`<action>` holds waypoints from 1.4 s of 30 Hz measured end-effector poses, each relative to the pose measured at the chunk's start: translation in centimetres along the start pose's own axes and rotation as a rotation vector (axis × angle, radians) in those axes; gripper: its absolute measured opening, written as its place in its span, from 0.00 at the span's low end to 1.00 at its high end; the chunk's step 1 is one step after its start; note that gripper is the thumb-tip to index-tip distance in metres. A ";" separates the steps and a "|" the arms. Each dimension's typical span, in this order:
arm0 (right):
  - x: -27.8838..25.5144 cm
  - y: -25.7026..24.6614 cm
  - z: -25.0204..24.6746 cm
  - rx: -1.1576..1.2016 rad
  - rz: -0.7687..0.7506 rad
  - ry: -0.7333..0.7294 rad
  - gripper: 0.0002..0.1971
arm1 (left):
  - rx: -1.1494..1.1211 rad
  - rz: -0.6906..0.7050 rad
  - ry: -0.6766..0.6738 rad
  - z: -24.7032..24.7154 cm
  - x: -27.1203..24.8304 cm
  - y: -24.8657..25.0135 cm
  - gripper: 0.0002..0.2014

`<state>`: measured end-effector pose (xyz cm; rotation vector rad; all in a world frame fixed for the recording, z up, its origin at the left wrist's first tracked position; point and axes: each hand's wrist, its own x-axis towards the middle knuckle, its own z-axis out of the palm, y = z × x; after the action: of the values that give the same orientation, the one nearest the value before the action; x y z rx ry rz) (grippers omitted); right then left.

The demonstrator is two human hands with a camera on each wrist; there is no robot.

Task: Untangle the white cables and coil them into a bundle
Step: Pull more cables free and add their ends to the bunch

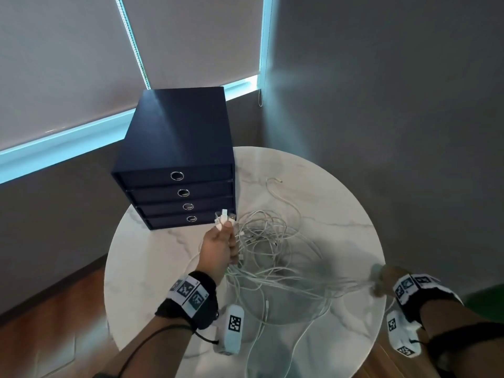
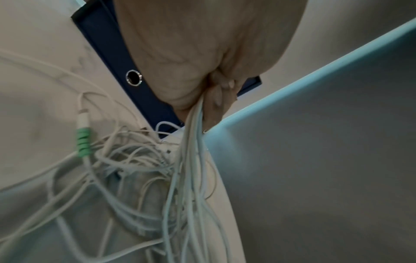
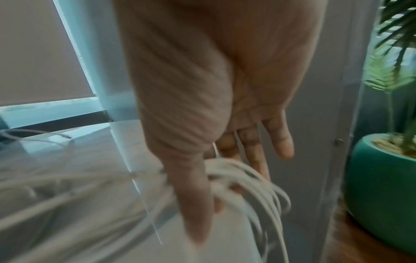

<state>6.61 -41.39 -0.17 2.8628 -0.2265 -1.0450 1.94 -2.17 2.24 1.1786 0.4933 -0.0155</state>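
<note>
A tangle of white cables (image 1: 268, 241) lies in the middle of the round marble table (image 1: 335, 186). My left hand (image 1: 221, 242) is raised over the table. It grips several cable ends, whose plugs (image 1: 224, 217) stick up out of the fist. In the left wrist view the curled fingers (image 2: 221, 92) clamp the strands (image 2: 194, 142), which hang down into the tangle. One cable there has a green spiral sleeve (image 2: 83, 142). My right hand (image 1: 380, 281), blurred, is at the table's right edge with stretched strands running to it. Cable loops (image 3: 254, 179) pass between its thumb and fingers (image 3: 249, 151).
A dark blue box of four drawers (image 1: 180, 148) stands at the table's back left, close to my left hand. A single cable end (image 1: 276, 181) trails toward the back. A plant in a teal pot (image 3: 378, 195) stands on the wooden floor to the right.
</note>
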 end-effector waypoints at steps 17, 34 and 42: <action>1.9 -19.3 -4.4 0.269 -0.321 0.035 0.15 | -0.019 0.009 0.173 -2.2 0.9 -2.2 0.18; 1.8 -24.0 -1.7 0.368 -0.470 0.356 0.03 | 0.008 0.002 0.167 -3.4 0.3 -2.1 0.18; 1.6 -23.2 -2.9 0.384 -0.435 0.272 0.04 | 0.006 0.011 0.159 -2.8 0.1 -1.0 0.18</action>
<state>12.24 -18.67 -2.02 3.4632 0.2568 -0.7021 0.76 -0.05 0.50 1.1938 0.6270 0.0870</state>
